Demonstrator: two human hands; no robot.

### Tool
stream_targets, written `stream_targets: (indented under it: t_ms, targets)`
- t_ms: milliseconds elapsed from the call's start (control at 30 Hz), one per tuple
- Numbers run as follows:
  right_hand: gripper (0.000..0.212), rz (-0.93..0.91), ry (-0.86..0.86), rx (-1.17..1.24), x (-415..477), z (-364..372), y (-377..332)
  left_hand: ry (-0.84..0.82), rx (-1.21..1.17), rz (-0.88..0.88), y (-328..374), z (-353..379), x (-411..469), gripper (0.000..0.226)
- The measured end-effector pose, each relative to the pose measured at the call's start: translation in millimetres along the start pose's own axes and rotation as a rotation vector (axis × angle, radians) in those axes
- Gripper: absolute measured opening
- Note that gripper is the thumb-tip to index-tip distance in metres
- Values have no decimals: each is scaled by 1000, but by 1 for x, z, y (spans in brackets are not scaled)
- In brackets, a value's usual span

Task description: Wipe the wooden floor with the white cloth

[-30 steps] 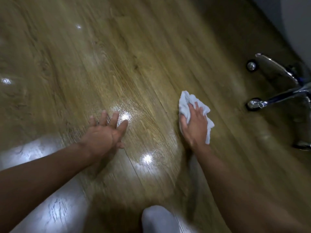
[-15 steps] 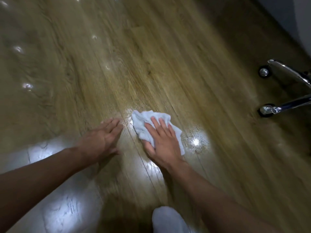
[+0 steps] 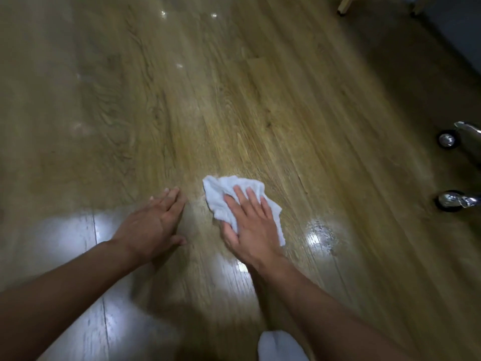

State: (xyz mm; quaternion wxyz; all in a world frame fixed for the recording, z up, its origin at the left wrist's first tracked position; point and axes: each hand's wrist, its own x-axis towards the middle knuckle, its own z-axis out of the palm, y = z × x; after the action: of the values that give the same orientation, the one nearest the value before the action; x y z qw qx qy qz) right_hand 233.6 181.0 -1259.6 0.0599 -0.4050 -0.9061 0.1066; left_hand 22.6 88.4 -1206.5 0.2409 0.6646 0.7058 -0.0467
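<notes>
On floor (image 3: pixel 260 113), right hand (image 3: pixel 251 227) (flat) presses cloth (image 3: pixel 229 194).

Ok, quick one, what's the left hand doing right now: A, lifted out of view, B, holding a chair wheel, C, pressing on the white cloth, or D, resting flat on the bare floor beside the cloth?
D: the left hand lies palm down on the bare wooden floor, apart from the white cloth, which only the right hand presses.
</notes>
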Motion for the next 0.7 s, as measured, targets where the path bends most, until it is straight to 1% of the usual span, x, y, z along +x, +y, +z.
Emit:
stream_targets:
  t_ms: [33, 100, 200, 267, 333, 367, 433, 500, 533, 567, 600, 633, 700]
  targets:
    - [58, 17, -19, 24, 12, 2, -15, -4, 11, -27, -1, 0, -6, 91]
    - [59, -20, -66, 81, 29, 10, -48, -10, 61, -94, -4, 1, -24, 91]
    - [57, -185, -99, 58, 16, 21, -87, -32, 122, -181, -15, 6, -60, 88]
    - [56, -322, -138, 0, -7, 23, -88, 4, 107, -186, -24, 14, -81, 88]
    - [56, -437, -148, -69, -16, 20, -66, -20, 120, -206, -34, 22, -98, 86]
    - [56, -446, -144, -95, -13, 17, -56, -64, 128, -217, -38, 26, -104, 84]
    - [58, -349, -129, -80, 8, 14, -57, -103, 136, -218, -46, 28, -114, 82]
    - [61, -232, -93, -33, 31, 23, -91, -76, 121, -209, -53, 28, -122, 80]
    - [61, -214, -84, 0, 37, 30, -116, -58, 112, -224, -56, 27, -126, 79]
    - [61, -234, -87, 23, 37, 37, -141, -25, 117, -232, -58, 24, -129, 78]
    - [60, -283, -90, 31, 30, 44, -163, 21, 116, -226, -60, 22, -132, 76]
    - [59, -351, -98, 20, 20, 48, -178, 31, 89, -237, -61, 19, -135, 72]
    - [59, -497, -149, -20, 0, 46, -182, 83, 32, -267, -71, 24, -143, 64]
